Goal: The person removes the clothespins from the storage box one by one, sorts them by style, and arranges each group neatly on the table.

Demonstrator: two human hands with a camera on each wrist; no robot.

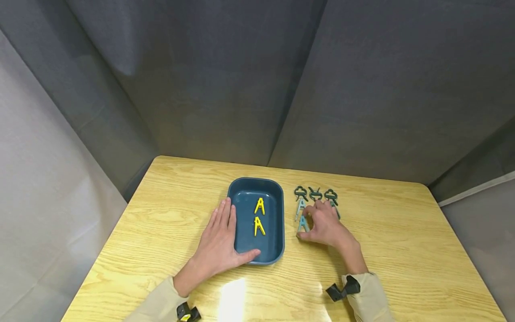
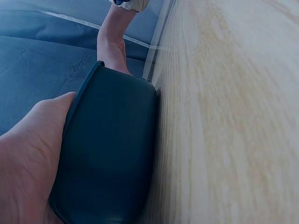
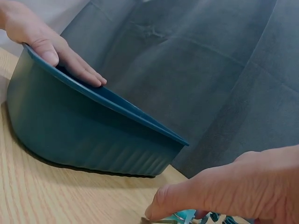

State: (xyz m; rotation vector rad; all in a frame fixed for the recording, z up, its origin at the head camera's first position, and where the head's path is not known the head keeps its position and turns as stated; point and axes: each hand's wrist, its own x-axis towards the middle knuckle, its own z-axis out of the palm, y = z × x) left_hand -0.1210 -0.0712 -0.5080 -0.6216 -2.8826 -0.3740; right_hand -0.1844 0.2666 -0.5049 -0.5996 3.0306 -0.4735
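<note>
My left hand [image 1: 219,241] rests on the left and near rim of a dark blue plastic tub [image 1: 280,223], its fingers straight and its thumb over the near corner. Inside the tub lie two yellow clips, one farther back [image 1: 259,206] and one nearer [image 1: 259,226]. To the tub's right, my right hand [image 1: 327,226] holds a light blue clip [image 1: 303,225] between thumb and curled index finger, low at the tabletop. Just beyond it is another light blue clip [image 1: 301,207]. The right hand partly hides a teal clip [image 1: 336,210]; anything else beneath the palm is hidden.
Behind the right hand stands a row of dark green plant clips: left [image 1: 300,192], middle [image 1: 315,193] and right [image 1: 331,195]. All lie on a wooden table [image 1: 386,223]. Grey curtains [image 1: 217,89] hang past its far edge.
</note>
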